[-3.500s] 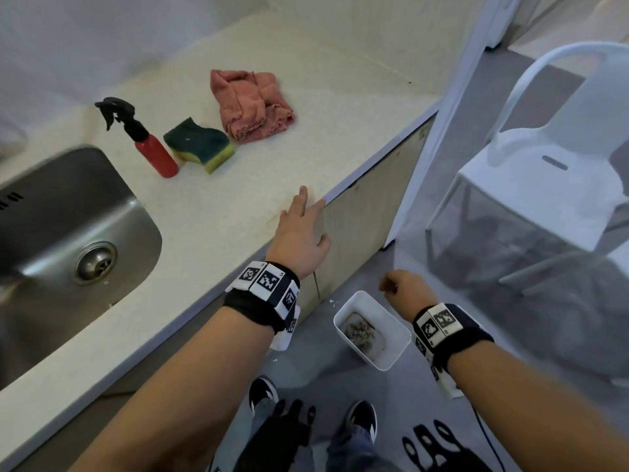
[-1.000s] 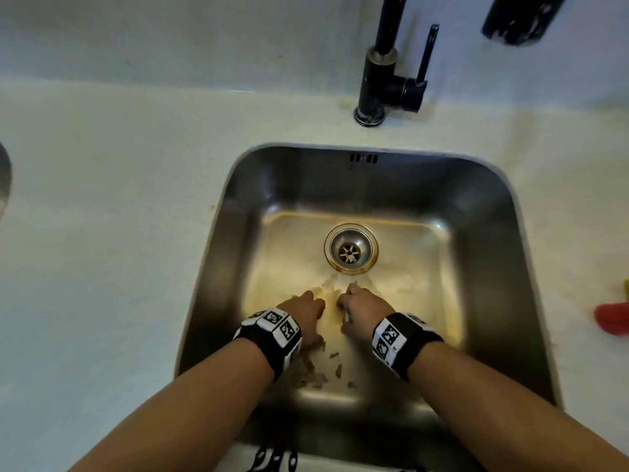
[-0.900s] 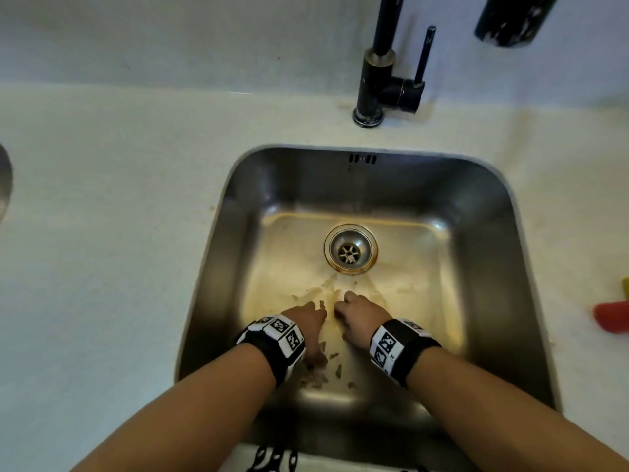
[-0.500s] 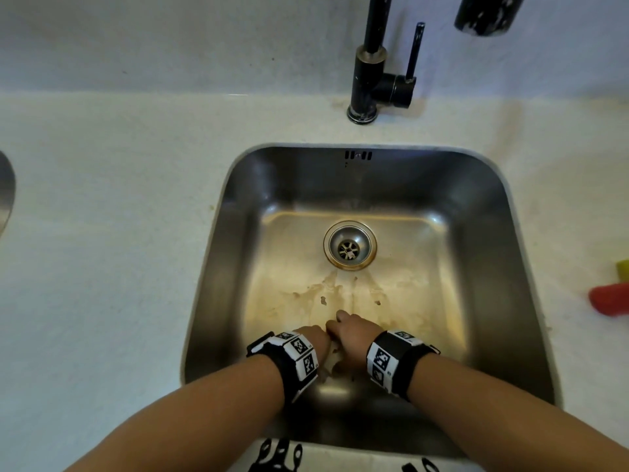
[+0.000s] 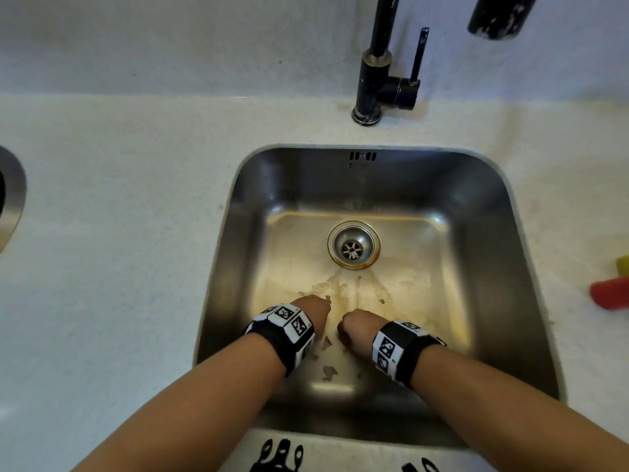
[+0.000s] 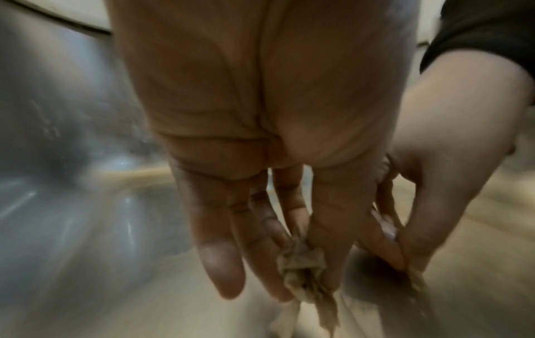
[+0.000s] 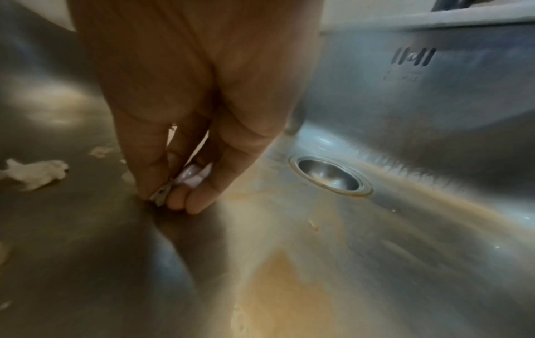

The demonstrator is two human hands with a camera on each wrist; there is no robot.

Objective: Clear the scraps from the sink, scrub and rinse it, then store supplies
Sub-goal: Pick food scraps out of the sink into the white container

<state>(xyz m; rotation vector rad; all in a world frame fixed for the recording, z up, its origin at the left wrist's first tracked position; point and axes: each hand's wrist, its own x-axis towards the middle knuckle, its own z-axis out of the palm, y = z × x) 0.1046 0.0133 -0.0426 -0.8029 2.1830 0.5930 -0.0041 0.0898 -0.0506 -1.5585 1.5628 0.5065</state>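
Scraps point(image 6: 301, 272) betw. fingers point(image 6: 220, 258), wrist-cam only

In front of me a pale speckled countertop point(image 5: 119, 233) holds a stainless steel sink point(image 5: 245, 212) set into it. A black faucet point(image 5: 374, 83) stands on the counter just behind the basin. At the far right edge lie a red object point(image 5: 609, 296) and a bit of something yellow point(image 5: 623, 264), both cut off. Pale scraps point(image 5: 328, 371) lie on the stained sink floor near the front wall.

One sink point(image 5: 483, 212), one drain point(image 5: 354, 245), one tap point(image 5: 377, 63), two hands, several paper scraps point(image 5: 328, 371) lower centre, too blurred to count exactly.
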